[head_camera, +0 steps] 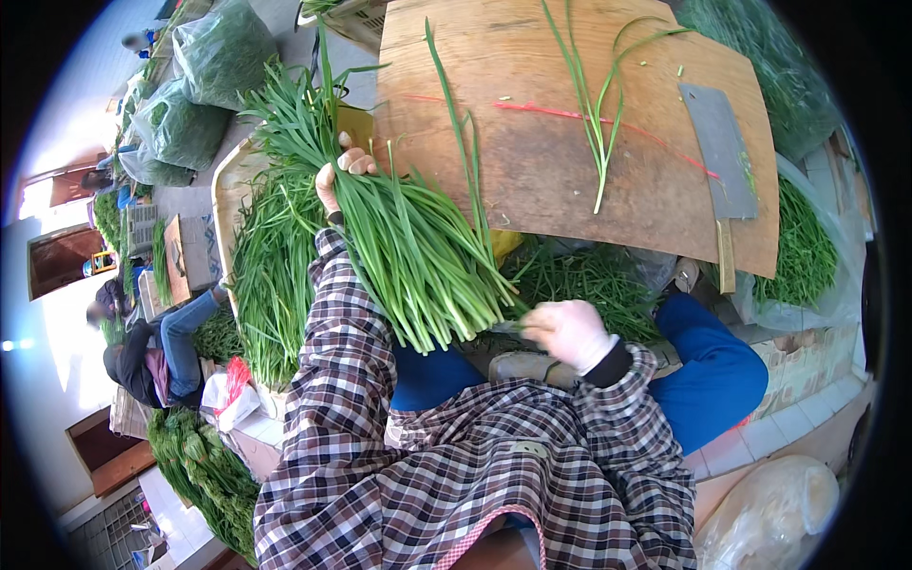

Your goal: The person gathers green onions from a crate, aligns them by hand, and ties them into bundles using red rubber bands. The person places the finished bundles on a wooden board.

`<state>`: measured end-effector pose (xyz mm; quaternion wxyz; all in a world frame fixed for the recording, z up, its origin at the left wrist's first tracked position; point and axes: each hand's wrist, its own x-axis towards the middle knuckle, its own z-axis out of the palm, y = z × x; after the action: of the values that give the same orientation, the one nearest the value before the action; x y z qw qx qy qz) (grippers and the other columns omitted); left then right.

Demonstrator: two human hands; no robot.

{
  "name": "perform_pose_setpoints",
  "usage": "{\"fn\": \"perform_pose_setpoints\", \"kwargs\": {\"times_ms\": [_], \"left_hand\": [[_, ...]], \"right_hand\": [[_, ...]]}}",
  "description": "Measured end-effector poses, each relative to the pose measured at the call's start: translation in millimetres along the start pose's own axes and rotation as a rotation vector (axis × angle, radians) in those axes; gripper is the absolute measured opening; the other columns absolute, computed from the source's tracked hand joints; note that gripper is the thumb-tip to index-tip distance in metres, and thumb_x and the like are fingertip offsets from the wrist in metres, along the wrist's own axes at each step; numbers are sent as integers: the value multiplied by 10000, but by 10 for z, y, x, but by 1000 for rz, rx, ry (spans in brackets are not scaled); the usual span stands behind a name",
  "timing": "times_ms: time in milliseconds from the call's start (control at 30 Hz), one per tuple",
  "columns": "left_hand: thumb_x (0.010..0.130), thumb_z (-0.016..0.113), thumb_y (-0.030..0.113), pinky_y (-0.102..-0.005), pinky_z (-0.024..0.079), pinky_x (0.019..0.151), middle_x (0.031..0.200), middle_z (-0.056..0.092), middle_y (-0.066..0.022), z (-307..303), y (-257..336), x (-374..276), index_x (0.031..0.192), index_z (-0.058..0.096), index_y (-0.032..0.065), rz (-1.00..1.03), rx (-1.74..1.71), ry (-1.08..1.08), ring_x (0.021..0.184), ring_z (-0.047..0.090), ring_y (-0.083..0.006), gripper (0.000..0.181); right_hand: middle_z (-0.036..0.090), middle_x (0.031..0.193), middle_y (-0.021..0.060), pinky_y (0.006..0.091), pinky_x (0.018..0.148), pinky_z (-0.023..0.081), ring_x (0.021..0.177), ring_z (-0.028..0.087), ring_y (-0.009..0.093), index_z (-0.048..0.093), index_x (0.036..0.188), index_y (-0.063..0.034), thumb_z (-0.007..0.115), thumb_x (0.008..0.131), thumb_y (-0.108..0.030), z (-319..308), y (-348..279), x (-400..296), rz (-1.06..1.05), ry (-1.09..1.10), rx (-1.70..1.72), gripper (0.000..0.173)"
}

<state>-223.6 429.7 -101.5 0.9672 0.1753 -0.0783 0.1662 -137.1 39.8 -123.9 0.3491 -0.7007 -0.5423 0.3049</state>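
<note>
My left hand (345, 168), in a pale glove, grips a thick bunch of garlic chives (420, 249) partway along the leaves. The pale stem ends point down towards my lap, and the leafy tops fan out beyond the hand. My right hand (570, 333), also gloved and slightly blurred, is just right of the stem ends. Its fingers are pinched together, with a blurred green leaf (519, 313) at the tips. A few loose chives (597, 135) lie on the wooden board (499, 171) in front. A cleaver (719, 153) rests at the board's right side, its handle overhanging the near edge.
Red twine (605, 122) stretches across the board. More chives (267, 285) fill a crate (226, 178) at my left. Cut greens (584, 292) lie below the board. Bagged greens (222, 53) stand at the upper left. A seated person (160, 349) is farther left.
</note>
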Motion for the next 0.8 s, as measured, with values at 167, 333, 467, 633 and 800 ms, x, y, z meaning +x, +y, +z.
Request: {"fn": "perform_pose_setpoints", "kwargs": {"times_ms": [167, 333, 467, 633, 800], "left_hand": [[818, 646, 196, -366, 468, 909, 846, 563, 30, -80, 29, 29, 1256, 525, 65, 21, 40, -23, 834, 569, -157, 473], [808, 657, 200, -361, 471, 892, 829, 564, 32, -93, 16, 41, 1236, 533, 66, 13, 27, 2, 815, 575, -155, 465], [805, 657, 188, -366, 466, 896, 838, 565, 31, -130, 42, 57, 1250, 523, 72, -18, 15, -51, 818, 572, -159, 480], [793, 652, 179, -389, 422, 940, 874, 540, 25, -145, 72, -1, 1284, 488, 77, 19, 46, 55, 853, 531, -159, 528], [790, 649, 172, -397, 438, 937, 892, 567, 9, -116, 60, 23, 1265, 490, 77, 10, 124, 113, 871, 557, -167, 510]], "right_hand": [[695, 824, 32, 264, 560, 489, 702, 641, 119, 689, 1083, -80, 619, 896, -206, -47, 321, 97, 536, 125, 657, 236], [578, 719, -32, 214, 563, 389, 616, 476, 49, 669, 984, -25, 615, 919, -242, 193, -6, 703, 340, 125, 961, 233], [550, 670, -35, 233, 544, 372, 570, 439, 61, 639, 823, -56, 610, 904, -218, 69, 120, 444, 381, 144, 1057, 184], [705, 901, 103, 352, 663, 506, 713, 634, 223, 672, 935, -24, 636, 869, -227, -62, 728, -129, 653, -249, 207, 217], [444, 1437, 127, 293, 804, 526, 901, 638, 190, 333, 1463, -76, 628, 806, 9, -45, 65, 250, 375, 62, 866, 726]]}}
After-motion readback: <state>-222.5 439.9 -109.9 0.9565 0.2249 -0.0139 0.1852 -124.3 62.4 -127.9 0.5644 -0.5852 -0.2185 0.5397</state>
